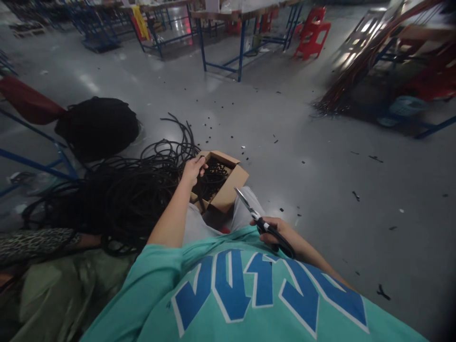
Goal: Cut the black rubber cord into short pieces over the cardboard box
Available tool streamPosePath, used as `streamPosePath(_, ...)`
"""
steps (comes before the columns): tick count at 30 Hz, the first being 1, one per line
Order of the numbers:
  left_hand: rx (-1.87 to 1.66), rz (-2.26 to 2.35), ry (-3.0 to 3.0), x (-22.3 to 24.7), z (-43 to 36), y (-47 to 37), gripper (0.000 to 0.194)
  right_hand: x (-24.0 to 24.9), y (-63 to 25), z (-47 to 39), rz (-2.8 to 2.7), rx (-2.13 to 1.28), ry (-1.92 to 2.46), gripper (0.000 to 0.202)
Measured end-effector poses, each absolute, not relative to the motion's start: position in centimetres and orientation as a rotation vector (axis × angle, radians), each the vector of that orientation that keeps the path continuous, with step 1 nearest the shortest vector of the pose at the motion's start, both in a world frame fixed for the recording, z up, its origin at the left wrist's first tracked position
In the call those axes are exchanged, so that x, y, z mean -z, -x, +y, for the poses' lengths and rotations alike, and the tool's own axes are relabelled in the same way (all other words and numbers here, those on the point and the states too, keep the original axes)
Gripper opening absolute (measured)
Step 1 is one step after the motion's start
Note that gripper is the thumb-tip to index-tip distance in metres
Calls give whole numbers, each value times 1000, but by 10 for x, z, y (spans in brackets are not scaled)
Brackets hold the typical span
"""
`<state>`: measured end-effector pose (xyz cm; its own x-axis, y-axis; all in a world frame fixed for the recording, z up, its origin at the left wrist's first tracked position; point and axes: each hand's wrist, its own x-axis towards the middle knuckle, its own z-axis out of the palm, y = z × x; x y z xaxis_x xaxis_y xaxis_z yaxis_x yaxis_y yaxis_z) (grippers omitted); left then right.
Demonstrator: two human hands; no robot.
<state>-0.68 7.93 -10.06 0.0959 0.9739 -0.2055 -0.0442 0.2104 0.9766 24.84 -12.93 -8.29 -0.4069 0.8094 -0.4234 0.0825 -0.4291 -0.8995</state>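
My left hand is closed in a pinch over the left side of an open cardboard box. A dark end of black tubing shows at its fingertips; the rest of that piece is partly hidden by the hand. Inside the box lie many small black cut pieces and some longer black lengths. My right hand grips black-handled scissors near my lap, their blades pointing up and left toward the box. The blades look closed and touch nothing in the box.
A large tangle of black tubing lies left of the box, with a black bundle behind it. Another person's arm shows at lower left. Black scraps dot the floor. Blue-legged tables and red stools stand beyond.
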Motion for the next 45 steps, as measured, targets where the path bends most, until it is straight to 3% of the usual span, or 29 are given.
streamPosePath(3,-1047,1134,-1019,95,43,8,26,85,-246,-126,-1229,-1879,1315,48)
streamPosePath(9,-1058,895,-989,68,-35,-1,56,72,-234,-115,-1381,-1775,1243,49)
streamPosePath(17,-1026,1012,-1086,55,-74,-12,34,54,-226,-108,-1570,-1678,1313,72)
streamPosePath(30,-1035,1026,-1111,44,-83,-22,32,50,-218,-107,-1762,-1496,1339,67)
streamPosePath(45,-959,791,-943,46,-79,-18,38,50,-220,-107,-1657,-1622,1185,55)
